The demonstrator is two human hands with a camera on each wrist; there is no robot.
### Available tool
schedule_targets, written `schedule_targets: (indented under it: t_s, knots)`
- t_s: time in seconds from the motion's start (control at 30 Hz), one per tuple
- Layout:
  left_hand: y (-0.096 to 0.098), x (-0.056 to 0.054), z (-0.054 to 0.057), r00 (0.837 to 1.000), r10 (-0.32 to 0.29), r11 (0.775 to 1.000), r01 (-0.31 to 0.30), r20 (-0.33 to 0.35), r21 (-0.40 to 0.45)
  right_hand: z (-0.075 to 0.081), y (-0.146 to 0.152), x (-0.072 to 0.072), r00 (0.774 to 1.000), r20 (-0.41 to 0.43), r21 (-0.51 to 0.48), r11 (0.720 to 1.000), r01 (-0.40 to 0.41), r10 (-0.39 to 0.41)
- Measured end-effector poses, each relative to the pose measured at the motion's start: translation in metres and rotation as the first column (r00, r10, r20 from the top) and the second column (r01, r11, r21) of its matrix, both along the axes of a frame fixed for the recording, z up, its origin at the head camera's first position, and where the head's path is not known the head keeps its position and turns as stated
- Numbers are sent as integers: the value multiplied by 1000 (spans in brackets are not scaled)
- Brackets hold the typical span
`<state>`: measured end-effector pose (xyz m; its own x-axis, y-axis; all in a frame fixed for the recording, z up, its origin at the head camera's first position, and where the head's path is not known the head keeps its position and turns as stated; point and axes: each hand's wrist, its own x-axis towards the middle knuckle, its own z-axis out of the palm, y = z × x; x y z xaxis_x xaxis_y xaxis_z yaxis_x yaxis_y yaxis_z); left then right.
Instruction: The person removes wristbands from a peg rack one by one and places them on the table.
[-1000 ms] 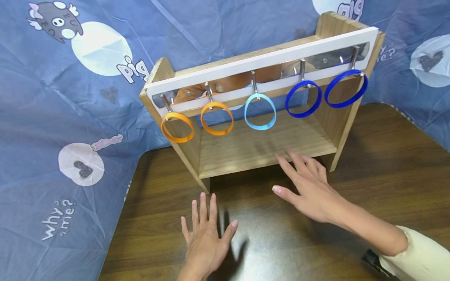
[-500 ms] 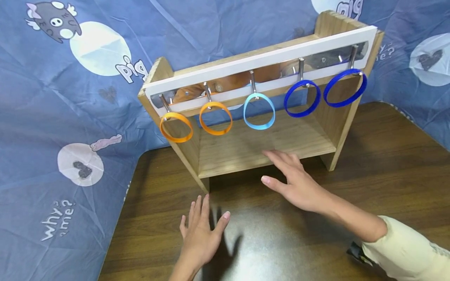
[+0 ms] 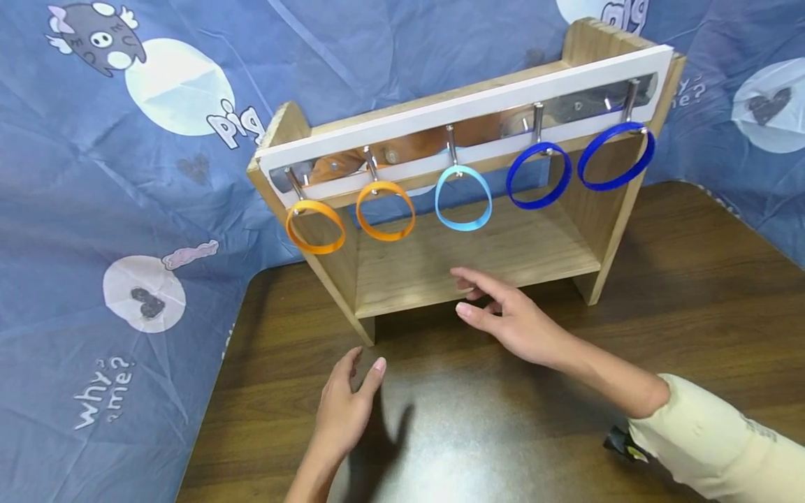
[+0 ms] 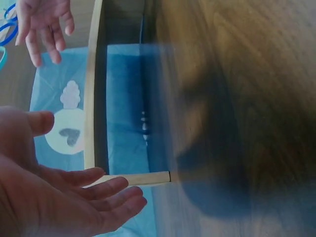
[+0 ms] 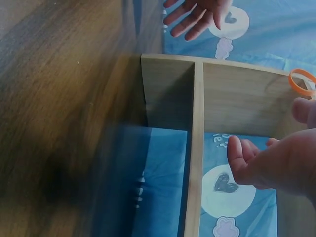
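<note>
Change lies only in my right hand (image 3: 522, 328) and my left hand (image 3: 342, 409). Over the last 1 s the right has slid leftward along the shelf (image 3: 409, 286) to its middle, its fingers now loosely bent, thumb apart. The left has rolled from spread and palm-down onto its side, fingers drawn together, thumb raised away from them. Neither holds anything; whether the right brushes the shelf edge, I can't tell. The rings (image 3: 465, 227) hang just as they did, so I judge that these shifts leave the work itself where it was.

I count 5 rings on 5 metal hooks (image 3: 453, 143), 1 to each. From my left: 2 orange rings (image 3: 321, 251), 1 light blue ring (image 3: 465, 227), 2 dark blue rings (image 3: 531, 205). All 5 hooks jut from 1 white-framed strip (image 3: 478, 106) across the upper front of 1 wooden rack (image 3: 594, 216), which stands on 1 table (image 3: 264, 419) before a printed blue cloth (image 3: 352, 42).
</note>
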<state>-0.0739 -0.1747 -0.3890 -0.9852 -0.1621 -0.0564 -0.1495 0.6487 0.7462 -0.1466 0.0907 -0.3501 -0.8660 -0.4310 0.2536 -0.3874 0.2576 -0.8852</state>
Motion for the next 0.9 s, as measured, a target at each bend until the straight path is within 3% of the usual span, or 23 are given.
schedule_targets:
  t_s: [0.27,0.37,0.43,0.6,0.9]
  knots:
    - [-8,-6,5,996,79,990,-75,-32,122,-2,-2,-2,998,60,-28,999,-19,21]
    - [-14,-11,7,994,101,976,-90,-50,200,1,-4,-2,995,89,-48,998,-29,33]
    - [-18,-16,8,993,108,954,-89,-50,285,4,-5,-2,992,116,-73,996,-42,51]
    - [-29,-31,11,994,103,868,-72,-36,492,9,-9,-4,973,211,-145,987,-63,93]
    - [-33,-58,13,983,175,805,-106,-63,584,9,-20,-12,939,304,-306,950,-62,159]
